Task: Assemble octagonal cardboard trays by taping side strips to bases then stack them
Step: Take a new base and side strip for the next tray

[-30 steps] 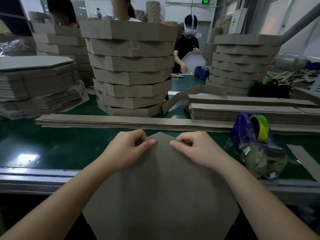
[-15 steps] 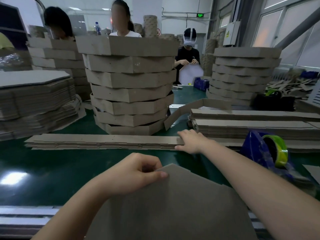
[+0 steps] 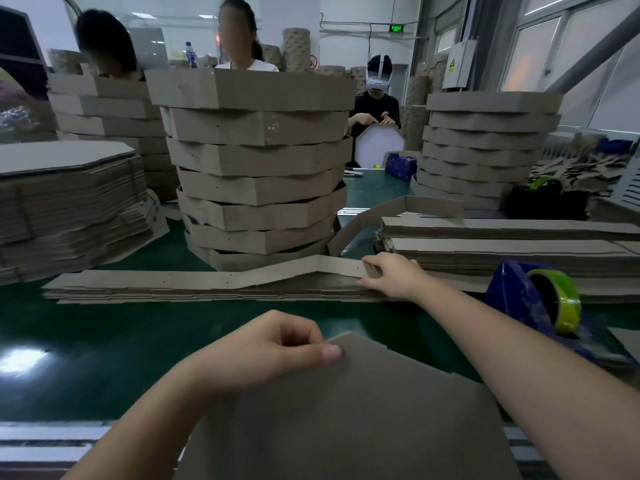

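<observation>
Bright windows point(image 3: 571, 60) right, white wall point(image 3: 287, 15), glossy green table point(image 3: 104, 344).

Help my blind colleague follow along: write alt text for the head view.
The right hand grips the raised end of a side strip, while the left hand pinches an octagonal base at the green table's near edge. Stacked trays stand behind; a tape dispenser sits right.

Matt cardboard base point(image 3: 346, 417) — glossy table point(image 3: 86, 341)
</observation>
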